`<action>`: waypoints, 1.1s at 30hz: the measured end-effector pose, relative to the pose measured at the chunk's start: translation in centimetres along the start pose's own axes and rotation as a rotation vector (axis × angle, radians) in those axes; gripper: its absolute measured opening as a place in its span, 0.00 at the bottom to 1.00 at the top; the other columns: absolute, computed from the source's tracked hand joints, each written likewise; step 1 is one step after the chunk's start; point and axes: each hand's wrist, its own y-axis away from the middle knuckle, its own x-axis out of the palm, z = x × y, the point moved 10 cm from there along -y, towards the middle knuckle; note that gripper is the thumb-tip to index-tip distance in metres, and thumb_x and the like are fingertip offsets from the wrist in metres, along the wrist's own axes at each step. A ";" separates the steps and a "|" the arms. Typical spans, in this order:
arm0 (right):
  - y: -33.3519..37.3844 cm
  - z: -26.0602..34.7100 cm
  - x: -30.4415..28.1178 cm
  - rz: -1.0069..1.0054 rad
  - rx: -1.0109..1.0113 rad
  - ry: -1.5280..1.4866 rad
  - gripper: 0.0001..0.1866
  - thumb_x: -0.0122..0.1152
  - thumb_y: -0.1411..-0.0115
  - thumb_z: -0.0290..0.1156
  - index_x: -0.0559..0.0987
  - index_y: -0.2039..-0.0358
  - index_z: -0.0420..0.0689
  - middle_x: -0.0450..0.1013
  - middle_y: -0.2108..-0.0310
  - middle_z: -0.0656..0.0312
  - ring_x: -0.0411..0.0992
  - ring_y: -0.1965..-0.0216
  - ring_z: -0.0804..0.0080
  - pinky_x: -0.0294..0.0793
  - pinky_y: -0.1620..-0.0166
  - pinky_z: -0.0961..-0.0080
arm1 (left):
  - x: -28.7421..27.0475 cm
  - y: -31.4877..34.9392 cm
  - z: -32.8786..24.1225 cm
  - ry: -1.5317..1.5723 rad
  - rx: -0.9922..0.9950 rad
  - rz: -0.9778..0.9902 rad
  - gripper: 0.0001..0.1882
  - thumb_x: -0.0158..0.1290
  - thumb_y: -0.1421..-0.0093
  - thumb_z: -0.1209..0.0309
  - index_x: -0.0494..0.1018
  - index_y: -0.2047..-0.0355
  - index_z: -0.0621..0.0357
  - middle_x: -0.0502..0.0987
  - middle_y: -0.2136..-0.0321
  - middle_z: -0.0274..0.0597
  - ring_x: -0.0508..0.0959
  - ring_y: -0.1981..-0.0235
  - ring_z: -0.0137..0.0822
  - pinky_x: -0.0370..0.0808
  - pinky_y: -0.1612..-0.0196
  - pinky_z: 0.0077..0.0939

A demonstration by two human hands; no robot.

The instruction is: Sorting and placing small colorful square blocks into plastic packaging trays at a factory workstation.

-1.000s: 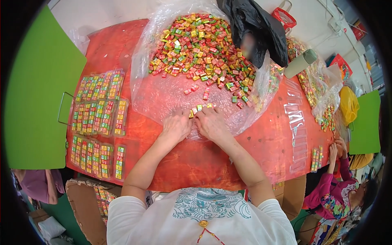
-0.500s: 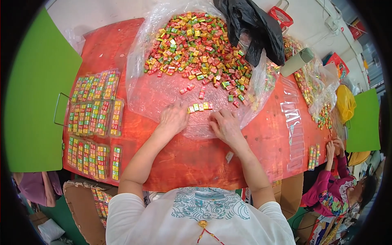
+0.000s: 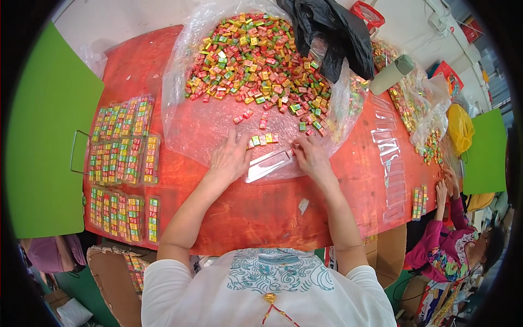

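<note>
A short row of small wrapped pieces (image 3: 263, 140), yellow, green and red, lies on clear plastic sheeting. Just on my side of it is a narrow clear plastic tray (image 3: 269, 165), slanted and glinting. My left hand (image 3: 230, 157) rests at the left ends of row and tray, its fingers stretched and apart. At the right end, my right hand (image 3: 311, 158) has bent fingers closed at the tray's corner; its fingertips are partly hidden. A few loose red pieces (image 3: 243, 116) lie beyond the row, before a big heap of wrapped pieces (image 3: 256, 60).
Filled trays (image 3: 117, 158) are laid out at left beside a green board (image 3: 49, 136). Empty clear trays (image 3: 389, 163) overlap at right. A black bag (image 3: 332, 32) and a bottle (image 3: 389, 76) stand near the heap. A co-worker's hands (image 3: 444, 185) work at far right.
The clear tray now shows plainly between my hands, below the row. My right hand has shifted slightly right and up, and my left fingers have straightened. The whole view has shifted a little.
</note>
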 end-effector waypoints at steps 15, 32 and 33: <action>0.6 1.5 0.8 0.091 -0.144 0.342 0.10 0.64 0.43 0.36 0.79 0.62 0.47 0.74 0.62 0.56 0.76 0.58 0.58 0.68 0.53 0.55 | 1.5 6.2 -5.9 -0.207 0.473 -0.032 0.16 0.56 0.42 0.66 0.77 0.53 0.51 0.71 0.60 0.45 0.74 0.59 0.45 0.73 0.59 0.41; -3.4 4.2 1.5 0.036 -0.106 0.177 0.15 0.62 0.42 0.37 0.77 0.58 0.42 0.73 0.62 0.51 0.75 0.60 0.51 0.73 0.56 0.55 | -1.4 1.6 0.9 0.168 0.025 -0.045 0.21 0.56 0.37 0.64 0.70 0.45 0.51 0.69 0.54 0.54 0.77 0.56 0.59 0.77 0.55 0.51; -3.4 4.2 1.3 0.037 -0.104 0.178 0.15 0.62 0.42 0.37 0.77 0.58 0.42 0.73 0.62 0.51 0.75 0.60 0.51 0.73 0.56 0.55 | -0.4 0.7 1.3 0.113 -0.024 0.053 0.23 0.55 0.37 0.64 0.67 0.43 0.52 0.68 0.52 0.56 0.77 0.55 0.60 0.77 0.55 0.52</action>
